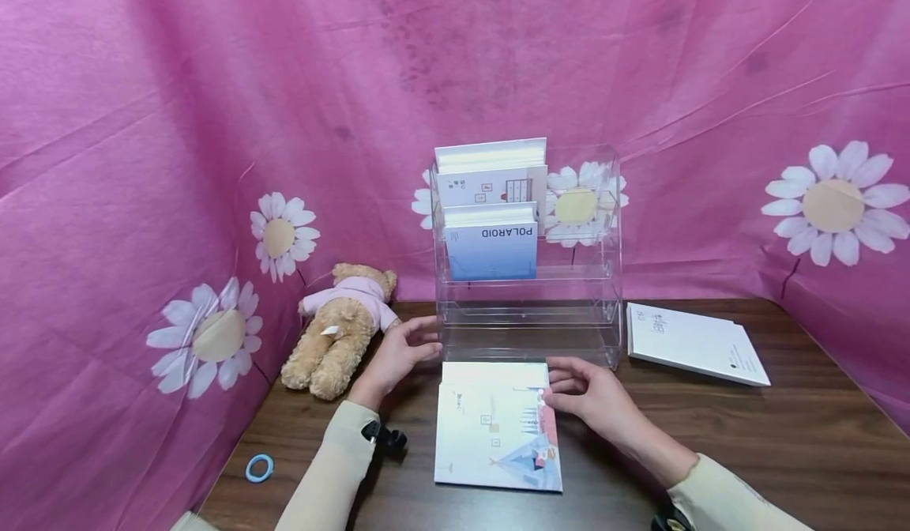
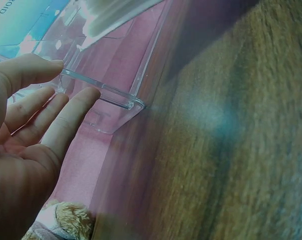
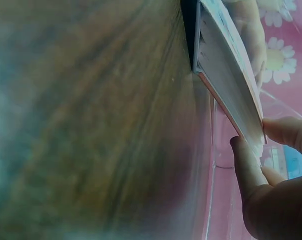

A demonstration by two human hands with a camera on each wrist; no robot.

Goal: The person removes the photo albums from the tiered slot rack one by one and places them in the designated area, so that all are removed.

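- Pale sleeves [image 1: 732,507] come first, right down at the bottom edge, and between them sits the white booklet [image 1: 465,436] on the brown table [image 1: 803,460], just in front of the clear rack [image 1: 526,354]
- Right hand [image 1: 590,393] has it: thumb on the cover, finger under the edge, a narrow pinch near the far right corner, that end looking tipped up off the table
- Left hand [image 1: 398,353] is loosely spread, thumb apart from the fingers, thumb tip at the rack's edge, gripping none of the booklet
- Handling? Light, I'd say, stiffish covers, pages that may splay; smooth cover could slide, corners could dent
- Best hold, to my eye: both side edges, pinched through the full thickness
- And that cover! White ground, pale blue tent low on the right, pinkish-red patch above it, little drawn frames mid-page, lettering too small to read
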